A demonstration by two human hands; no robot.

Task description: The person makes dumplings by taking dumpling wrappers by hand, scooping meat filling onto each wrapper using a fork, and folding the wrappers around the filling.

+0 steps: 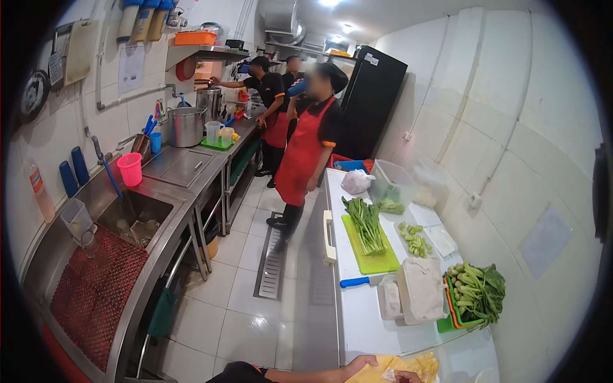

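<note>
At the bottom edge, my left hand [361, 366] is closed on the near side of a crumpled yellow sheet or bag [385, 368]; its exact kind is unclear. My right hand [407, 376] is cut off by the frame, its fingers bent against the same yellow thing, beside a whitish patch. Both are over the near end of the white counter [359, 319]. Farther along it lie a blue-handled knife [355, 281], a white block-like package [423, 290] and a clear tub [389, 298]. Leafy greens [365, 225] rest on a green cutting board [355, 246].
Stacked baskets [451, 306] of green vegetables stand at the counter's right edge. Across the aisle are a steel sink [167, 207], a pink cup [130, 169] and a large pot [186, 126]. A person in a red apron [303, 156] stands in the aisle, two others behind.
</note>
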